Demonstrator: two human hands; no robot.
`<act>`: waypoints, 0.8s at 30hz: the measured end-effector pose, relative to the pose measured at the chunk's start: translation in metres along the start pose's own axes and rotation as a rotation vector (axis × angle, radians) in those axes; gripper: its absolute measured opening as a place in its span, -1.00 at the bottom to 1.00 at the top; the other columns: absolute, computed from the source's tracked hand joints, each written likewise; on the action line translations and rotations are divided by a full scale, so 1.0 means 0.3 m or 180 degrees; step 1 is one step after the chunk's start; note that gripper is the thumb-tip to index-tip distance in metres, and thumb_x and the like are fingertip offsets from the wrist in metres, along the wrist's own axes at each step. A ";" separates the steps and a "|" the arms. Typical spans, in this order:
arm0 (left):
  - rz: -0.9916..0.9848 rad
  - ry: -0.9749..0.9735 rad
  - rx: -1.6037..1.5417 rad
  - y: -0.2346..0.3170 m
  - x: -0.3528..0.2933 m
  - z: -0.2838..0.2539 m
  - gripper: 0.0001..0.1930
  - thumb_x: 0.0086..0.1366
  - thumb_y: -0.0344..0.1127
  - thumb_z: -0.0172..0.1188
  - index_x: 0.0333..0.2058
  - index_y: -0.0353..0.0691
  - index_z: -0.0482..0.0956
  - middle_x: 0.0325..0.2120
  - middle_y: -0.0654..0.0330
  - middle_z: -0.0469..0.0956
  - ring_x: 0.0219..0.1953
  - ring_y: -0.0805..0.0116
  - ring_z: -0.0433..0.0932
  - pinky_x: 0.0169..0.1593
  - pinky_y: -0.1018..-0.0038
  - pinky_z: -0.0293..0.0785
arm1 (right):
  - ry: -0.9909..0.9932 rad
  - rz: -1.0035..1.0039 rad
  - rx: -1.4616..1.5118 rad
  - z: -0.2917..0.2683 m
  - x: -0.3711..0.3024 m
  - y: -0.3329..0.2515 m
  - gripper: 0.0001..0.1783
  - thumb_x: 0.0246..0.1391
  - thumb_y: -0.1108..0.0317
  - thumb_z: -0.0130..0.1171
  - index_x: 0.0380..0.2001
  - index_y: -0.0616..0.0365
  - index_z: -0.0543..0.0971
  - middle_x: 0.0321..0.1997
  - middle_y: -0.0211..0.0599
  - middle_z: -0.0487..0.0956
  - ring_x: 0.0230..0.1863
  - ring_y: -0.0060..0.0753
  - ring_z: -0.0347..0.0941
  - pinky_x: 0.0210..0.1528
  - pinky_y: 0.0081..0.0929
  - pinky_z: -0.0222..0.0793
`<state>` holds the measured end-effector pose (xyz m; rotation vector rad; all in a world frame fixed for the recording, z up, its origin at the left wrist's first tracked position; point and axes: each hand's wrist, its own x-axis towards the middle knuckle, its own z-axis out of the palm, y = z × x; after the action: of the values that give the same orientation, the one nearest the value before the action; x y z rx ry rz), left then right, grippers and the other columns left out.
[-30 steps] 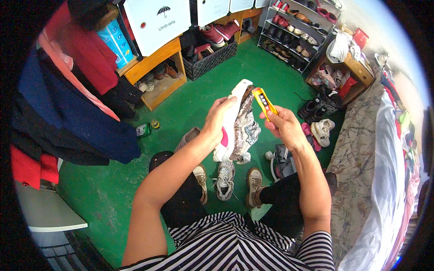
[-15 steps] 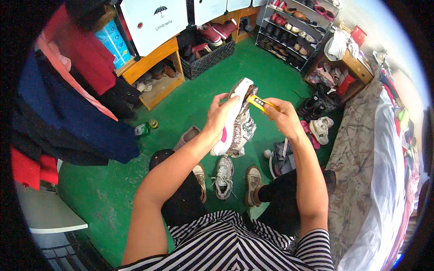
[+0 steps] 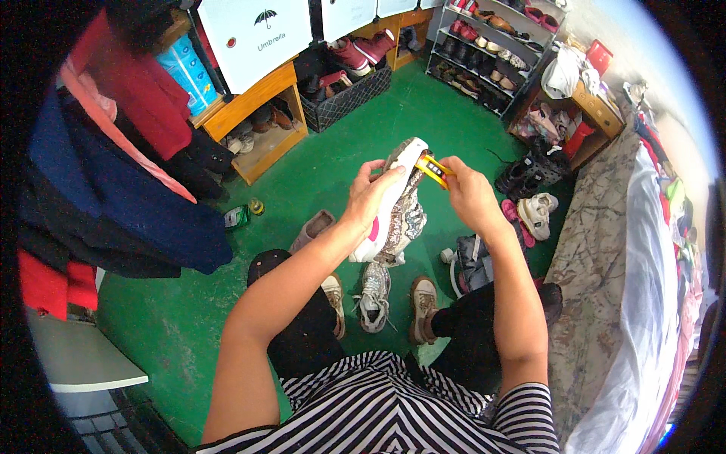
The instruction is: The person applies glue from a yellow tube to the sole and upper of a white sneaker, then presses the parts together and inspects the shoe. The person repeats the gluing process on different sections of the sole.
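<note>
My left hand (image 3: pixel 369 198) is closed around a sneaker (image 3: pixel 389 208) turned on its side, its thick white sole with a magenta patch toward the left. The silvery, glittery upper of this sneaker hangs on the right. My right hand (image 3: pixel 469 195) pinches a small yellow tube-like thing (image 3: pixel 432 171) with dark print; its kind is not plain. Its far end touches or nearly touches the sneaker's edge near the upper end. On the green floor below, between my feet, stands a matching silver sneaker (image 3: pixel 373 295) with laces.
A grey slipper-like shoe (image 3: pixel 314 227) lies left of the held sneaker, and a green packet (image 3: pixel 237 218) farther left. To the right lie a grey bag (image 3: pixel 475 265) and white shoes (image 3: pixel 538 216). A shoe rack (image 3: pixel 491 57) and black basket (image 3: pixel 348 98) stand at the back.
The sneaker has sunk slightly and its upper end has tipped a little to the right. My right hand's fingers have shifted on the yellow thing, which stays at the sneaker's edge.
</note>
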<state>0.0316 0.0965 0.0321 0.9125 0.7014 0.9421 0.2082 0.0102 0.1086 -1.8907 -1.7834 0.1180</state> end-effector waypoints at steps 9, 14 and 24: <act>0.0017 0.0006 0.0100 -0.004 0.016 -0.005 -0.40 0.17 -0.18 0.35 0.08 -0.34 0.31 -0.16 0.01 0.51 -0.13 0.28 0.55 -0.07 0.40 0.52 | 0.0550 -0.0459 -0.0956 -0.026 -0.023 -0.087 -0.70 0.10 0.14 0.20 -0.12 -0.01 0.60 -0.40 -0.20 0.55 -0.36 -0.08 0.56 -0.34 -0.19 0.47; -0.0109 -0.0081 0.0055 0.007 0.007 0.008 -0.37 0.15 -0.19 0.37 0.09 -0.36 0.30 -0.14 -0.01 0.50 -0.12 0.25 0.55 -0.06 0.40 0.51 | 0.0552 -0.0497 -0.1128 -0.022 -0.013 -0.063 -0.71 0.04 0.06 0.25 -0.24 -0.03 0.66 -0.51 -0.27 0.54 -0.47 -0.12 0.54 -0.45 -0.20 0.44; 0.0077 -0.0077 0.0372 0.006 0.004 0.009 -0.30 0.11 -0.12 0.39 0.11 -0.37 0.28 -0.13 -0.02 0.50 -0.11 0.27 0.53 -0.06 0.41 0.48 | 0.0514 -0.0766 -0.1351 -0.034 -0.005 -0.042 -0.82 0.01 0.16 0.27 -0.36 -0.03 0.69 -0.58 -0.30 0.50 -0.52 -0.14 0.50 -0.48 -0.22 0.39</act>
<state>0.0336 0.0971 0.0349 1.0359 0.7321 0.9172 0.2009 0.0053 0.1224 -1.8714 -2.0189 -0.5233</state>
